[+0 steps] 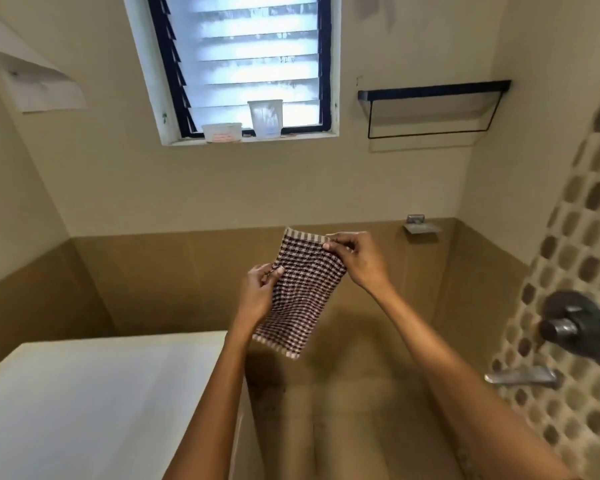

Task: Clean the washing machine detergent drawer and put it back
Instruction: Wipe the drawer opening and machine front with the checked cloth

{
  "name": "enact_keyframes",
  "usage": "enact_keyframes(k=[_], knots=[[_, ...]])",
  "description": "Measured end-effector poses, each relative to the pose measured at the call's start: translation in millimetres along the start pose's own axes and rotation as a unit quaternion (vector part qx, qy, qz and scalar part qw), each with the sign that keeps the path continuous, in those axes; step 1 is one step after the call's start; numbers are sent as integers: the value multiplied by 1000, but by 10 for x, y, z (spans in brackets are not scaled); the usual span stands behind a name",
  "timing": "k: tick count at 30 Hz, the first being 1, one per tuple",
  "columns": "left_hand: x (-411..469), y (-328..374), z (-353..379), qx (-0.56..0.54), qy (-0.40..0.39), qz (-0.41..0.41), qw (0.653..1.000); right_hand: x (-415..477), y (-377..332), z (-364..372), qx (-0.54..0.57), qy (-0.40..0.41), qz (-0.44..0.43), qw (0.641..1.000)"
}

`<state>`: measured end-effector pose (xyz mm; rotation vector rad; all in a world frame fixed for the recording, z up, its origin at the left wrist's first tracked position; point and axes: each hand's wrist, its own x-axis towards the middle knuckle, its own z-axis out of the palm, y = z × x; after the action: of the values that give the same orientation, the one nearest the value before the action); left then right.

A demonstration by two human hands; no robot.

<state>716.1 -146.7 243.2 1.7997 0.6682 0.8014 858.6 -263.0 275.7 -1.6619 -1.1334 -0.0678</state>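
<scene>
**Left hand [257, 292] and right hand [357, 259] pinch a checked cloth [302, 296]**

It hangs in the air before a brown-tiled wall [153, 278], just right of the washing machine [84, 393] and its white top. A louvred window [243, 64] sits high; a metal tap [575, 323] on the right wall

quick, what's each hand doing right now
Left hand: pinching the left edge of the checked cloth.
Right hand: pinching the cloth's top corner.

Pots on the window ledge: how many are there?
2. A short pot sits toward the left of the ledge, and a tall pot stands just right of it. None looks hidden.
</scene>
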Motion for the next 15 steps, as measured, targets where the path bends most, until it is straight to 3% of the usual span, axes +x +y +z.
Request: enact_keyframes(k=[4,7,11,15], knots=[[-900,10,-289,-15,19,-9,1000,-752,-328,115,-28,12,15,999],[-1440,64,-622,-37,-37,-50,997,-1077,-643,223,-6,5,16,1000],[-2007,223,-1080,-108,-77,-142,981,-1323,-1168,505,90,-33,-4,995],[-2400,326,-1605,-267,-80,-182,943,-1531,-1648,845,242,-43,28,969]])
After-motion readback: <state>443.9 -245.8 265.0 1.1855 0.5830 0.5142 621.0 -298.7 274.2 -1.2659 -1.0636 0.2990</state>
